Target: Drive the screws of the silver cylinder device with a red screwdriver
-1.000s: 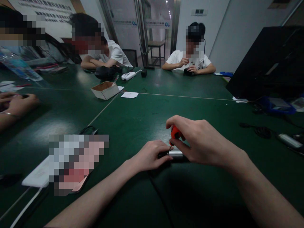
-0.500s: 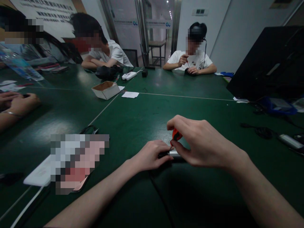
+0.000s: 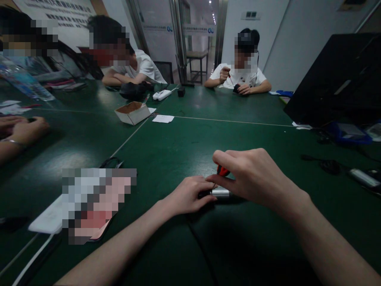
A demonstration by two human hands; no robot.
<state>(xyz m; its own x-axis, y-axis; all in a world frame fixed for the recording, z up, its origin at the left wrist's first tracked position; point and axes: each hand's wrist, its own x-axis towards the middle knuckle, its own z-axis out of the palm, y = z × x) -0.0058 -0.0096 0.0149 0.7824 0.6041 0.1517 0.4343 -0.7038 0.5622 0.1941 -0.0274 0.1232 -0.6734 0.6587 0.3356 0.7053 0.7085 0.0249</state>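
My left hand (image 3: pixel 190 194) lies on the green table with thumb and fingers closed around the black end of a silver cylindrical device (image 3: pixel 220 192). My right hand (image 3: pixel 253 171) is above the device, its fingers pinching the red and black handle of a small screwdriver (image 3: pixel 222 171). The screwdriver slants down toward the device near my left fingertips. Its tip is too small to make out.
On the green table (image 3: pixel 166 155), a white power bank-like item (image 3: pixel 47 218) and a pinkish phone (image 3: pixel 104 226) lie left. Farther off are an open box (image 3: pixel 133 113) and a paper (image 3: pixel 163 118). A black monitor (image 3: pixel 333 79) stands right. Several people sit around.
My right hand has turned around the screwdriver handle, its knuckles shifting slightly right, and more of the silver cylinder shows. My left hand has stayed in place. The person across has lowered one hand slightly.
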